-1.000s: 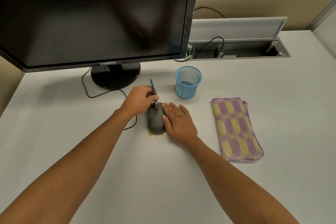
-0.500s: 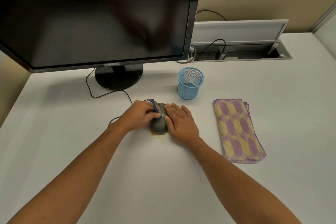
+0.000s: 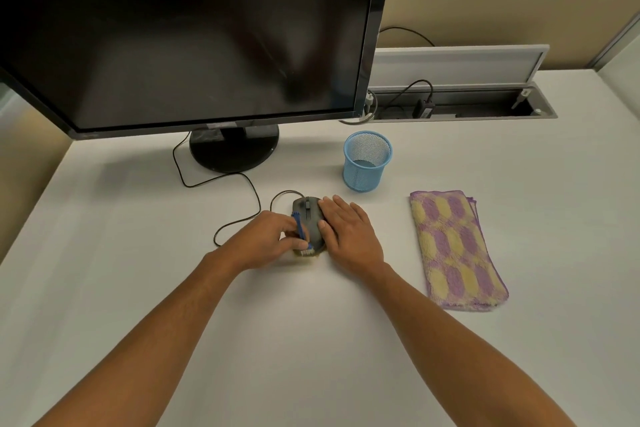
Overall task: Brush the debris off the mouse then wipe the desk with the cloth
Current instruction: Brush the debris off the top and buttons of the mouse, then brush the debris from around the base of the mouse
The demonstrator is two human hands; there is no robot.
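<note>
While the right hand [image 3: 349, 234] is lying flat on the mouse [image 3: 310, 218], fingers straight, the left hand [image 3: 268, 241] is gripping a brush [image 3: 300, 230] at the mouse's near end.

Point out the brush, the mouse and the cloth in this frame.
blue brush [image 3: 299, 227]: head view, on the blue handle above the left hand's fingers.
mouse [image 3: 311, 218]: head view, on the dark top shell beside the scroll wheel.
cloth [image 3: 454, 246]: head view, on the middle of its folded top face.
</note>
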